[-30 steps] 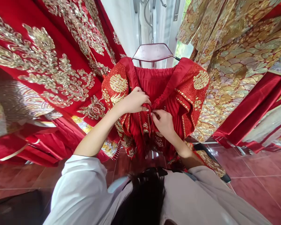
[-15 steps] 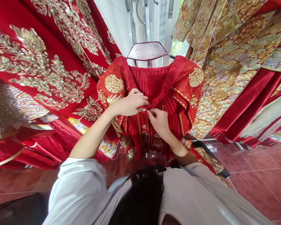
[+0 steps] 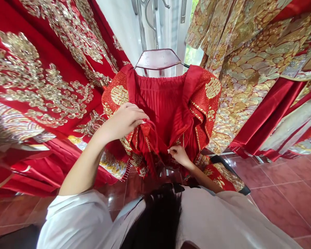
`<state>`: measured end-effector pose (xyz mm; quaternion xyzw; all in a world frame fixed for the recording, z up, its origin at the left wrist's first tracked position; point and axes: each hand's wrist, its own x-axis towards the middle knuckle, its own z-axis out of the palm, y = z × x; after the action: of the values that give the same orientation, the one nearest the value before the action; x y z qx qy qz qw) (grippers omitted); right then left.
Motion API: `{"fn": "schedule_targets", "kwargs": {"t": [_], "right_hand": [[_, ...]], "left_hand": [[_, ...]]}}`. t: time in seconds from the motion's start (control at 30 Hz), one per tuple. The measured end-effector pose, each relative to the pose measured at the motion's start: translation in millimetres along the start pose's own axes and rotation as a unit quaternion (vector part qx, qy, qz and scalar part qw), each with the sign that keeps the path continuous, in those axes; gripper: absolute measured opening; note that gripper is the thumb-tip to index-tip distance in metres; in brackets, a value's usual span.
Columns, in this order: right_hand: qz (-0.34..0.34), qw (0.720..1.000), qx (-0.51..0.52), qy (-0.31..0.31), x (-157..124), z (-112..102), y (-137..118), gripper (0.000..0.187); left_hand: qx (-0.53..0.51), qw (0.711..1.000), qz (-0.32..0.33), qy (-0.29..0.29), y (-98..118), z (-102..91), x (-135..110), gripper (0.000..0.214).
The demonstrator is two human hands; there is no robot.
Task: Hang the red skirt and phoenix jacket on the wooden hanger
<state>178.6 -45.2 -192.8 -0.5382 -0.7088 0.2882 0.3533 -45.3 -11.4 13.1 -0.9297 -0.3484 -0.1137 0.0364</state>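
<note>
A red jacket with gold embroidery (image 3: 209,100) hangs in front of me on a dark red hanger (image 3: 158,58), with a pleated red garment (image 3: 163,100) inside it. My left hand (image 3: 124,119) is closed on the jacket's left front edge and holds it out to the left. My right hand (image 3: 178,154) is lower, pinched on the right front edge near the thin red tie. The jacket's front stands open between my hands.
More red and gold embroidered garments hang close on the left (image 3: 41,76) and on the right (image 3: 254,62). A metal rail and window frame (image 3: 155,20) stand behind the hanger. A black stand foot (image 3: 230,173) lies on the red tiled floor (image 3: 282,197).
My hands were together at the tie in the middle of the jacket. Now they have parted: the left pulled its edge leftward, the right dropped lower, and the front has opened.
</note>
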Motion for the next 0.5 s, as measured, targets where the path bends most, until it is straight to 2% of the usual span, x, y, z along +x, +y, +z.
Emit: {"fn": "schedule_targets", "kwargs": {"t": [0.07, 0.1, 0.13, 0.2, 0.23, 0.3, 0.4, 0.47, 0.5], "right_hand": [[-0.002, 0.999, -0.011, 0.043, -5, -23, -6, 0.025], [-0.011, 0.995, -0.023, 0.096, -4, -40, -14, 0.025], [-0.034, 0.983, -0.04, 0.176, 0, -58, -25, 0.026], [-0.085, 0.927, -0.09, 0.353, 18, -92, -52, 0.03], [-0.1, 0.903, -0.118, 0.401, 32, -104, -64, 0.031], [-0.112, 0.884, -0.173, 0.421, 64, -115, -79, 0.03], [-0.106, 0.863, -0.222, 0.442, 108, -113, -79, 0.031], [-0.098, 0.86, -0.227, 0.447, 123, -113, -70, 0.024], [-0.093, 0.867, -0.222, 0.436, 126, -116, -65, 0.019]], "left_hand": [[-0.034, 0.999, -0.011, 0.034, 1, -5.4, -2, 0.03], [-0.042, 0.995, -0.041, 0.078, 2, -7.1, 0, 0.032], [-0.038, 0.987, -0.086, 0.13, 3, -7.4, 4, 0.033], [-0.001, 0.957, -0.193, 0.215, 1, -1.9, 16, 0.035], [0.023, 0.942, -0.239, 0.233, -2, 4.2, 24, 0.036], [0.053, 0.925, -0.295, 0.232, -13, 20.3, 40, 0.041], [0.052, 0.921, -0.309, 0.231, -33, 39.0, 55, 0.043], [0.015, 0.926, -0.291, 0.241, -43, 38.4, 53, 0.038], [-0.022, 0.927, -0.284, 0.243, -46, 33.9, 49, 0.034]]}}
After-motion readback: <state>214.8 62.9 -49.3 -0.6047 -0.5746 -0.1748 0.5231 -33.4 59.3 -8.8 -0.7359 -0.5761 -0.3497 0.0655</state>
